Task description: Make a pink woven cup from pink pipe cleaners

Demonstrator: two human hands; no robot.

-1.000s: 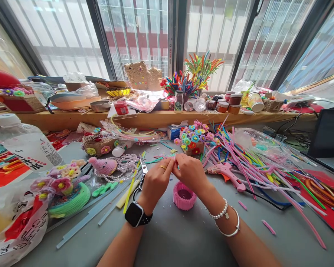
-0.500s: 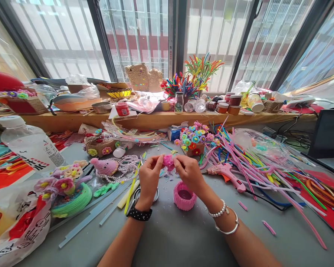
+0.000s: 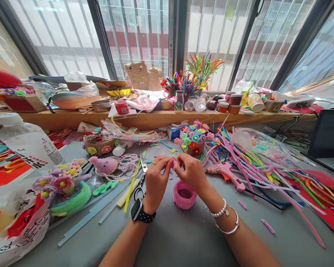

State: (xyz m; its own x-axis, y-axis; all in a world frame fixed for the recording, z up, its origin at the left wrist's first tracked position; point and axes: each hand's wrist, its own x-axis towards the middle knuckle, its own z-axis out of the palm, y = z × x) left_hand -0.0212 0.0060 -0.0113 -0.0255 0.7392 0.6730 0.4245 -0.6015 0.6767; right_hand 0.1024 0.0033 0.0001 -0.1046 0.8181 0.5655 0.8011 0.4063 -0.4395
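Observation:
My left hand [image 3: 158, 181] and my right hand [image 3: 191, 173] meet above the table, fingertips pinched together. Between them is a small pink fuzzy piece [image 3: 173, 162], now almost wholly covered by the fingers. Just below the hands stands a round pink pot [image 3: 184, 195] with ridged fuzzy walls and an open top. Scissors [image 3: 143, 167] lie beside my left hand, blades pointing away and partly open. To the right of my right hand rests a pink glue gun [image 3: 227, 173], its nozzle towards the hand.
Glue sticks [image 3: 86, 215], a pink knitted cone-shaped figure [image 3: 104, 165] and a bead string [image 3: 129, 163] lie left. Pink and coloured fuzzy stems [image 3: 253, 159] heap up at right. A flower basket [image 3: 193, 148] stands behind the hands; a water bottle [image 3: 28, 141] is far left.
My hands have closed together, and my left hand has turned and shifted slightly right, covering the pink fuzzy piece that showed before. More of the scissors is now visible.

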